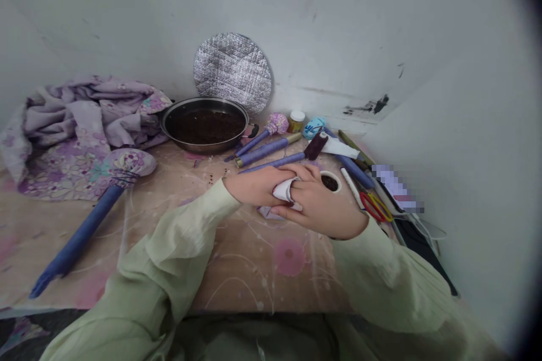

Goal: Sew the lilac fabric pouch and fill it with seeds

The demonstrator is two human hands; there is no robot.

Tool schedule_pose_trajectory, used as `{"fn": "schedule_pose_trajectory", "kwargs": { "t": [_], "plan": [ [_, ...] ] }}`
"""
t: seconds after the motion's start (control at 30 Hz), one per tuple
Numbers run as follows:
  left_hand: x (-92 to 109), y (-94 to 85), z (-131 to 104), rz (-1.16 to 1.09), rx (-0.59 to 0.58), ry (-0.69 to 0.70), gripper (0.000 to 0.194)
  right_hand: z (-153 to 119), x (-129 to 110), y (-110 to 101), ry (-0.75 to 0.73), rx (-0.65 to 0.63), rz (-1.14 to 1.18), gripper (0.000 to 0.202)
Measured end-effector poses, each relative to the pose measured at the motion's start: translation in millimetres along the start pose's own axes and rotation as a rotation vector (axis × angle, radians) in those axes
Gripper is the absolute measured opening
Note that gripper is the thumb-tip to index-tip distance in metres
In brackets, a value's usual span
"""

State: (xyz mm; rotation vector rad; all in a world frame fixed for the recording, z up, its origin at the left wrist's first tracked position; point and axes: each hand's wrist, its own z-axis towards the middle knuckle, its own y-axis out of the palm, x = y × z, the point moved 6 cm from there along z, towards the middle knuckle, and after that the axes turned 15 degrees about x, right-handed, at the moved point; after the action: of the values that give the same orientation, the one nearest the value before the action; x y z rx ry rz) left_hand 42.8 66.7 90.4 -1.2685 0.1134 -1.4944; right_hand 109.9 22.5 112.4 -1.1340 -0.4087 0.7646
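My left hand [263,185] and my right hand [324,208] meet above the middle of the table, both with curled fingers. Between them they grip a small folded piece of whitish cloth [283,188], mostly covered by the fingers. A bit of pale lavender cloth [271,214] shows just below my hands. Close behind my right hand stands a small white cup [337,179] with dark grains inside. A spool of dark maroon thread [315,146] lies beyond my fingers.
A wide pan [203,149] with dark contents stands behind, before a round silvery mat [232,70] against the wall. Floral fabric [80,124] and a blue-handled cloth-headed stick [84,231] lie left. Blue-wrapped sticks [265,150], a yellow-lidless jar [296,122] and red-yellow scissors [376,207] lie right.
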Motion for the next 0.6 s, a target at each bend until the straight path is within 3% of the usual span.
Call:
{"fn": "schedule_pose_trajectory", "kwargs": {
  "t": [0.6],
  "plan": [
    [-1.4, -0.5, 0.4, 0.077, -0.014, -0.012, 0.027, -1.3, 4.2, 9.8, -0.022, 0.039, -0.063, 0.025]
  ]
}}
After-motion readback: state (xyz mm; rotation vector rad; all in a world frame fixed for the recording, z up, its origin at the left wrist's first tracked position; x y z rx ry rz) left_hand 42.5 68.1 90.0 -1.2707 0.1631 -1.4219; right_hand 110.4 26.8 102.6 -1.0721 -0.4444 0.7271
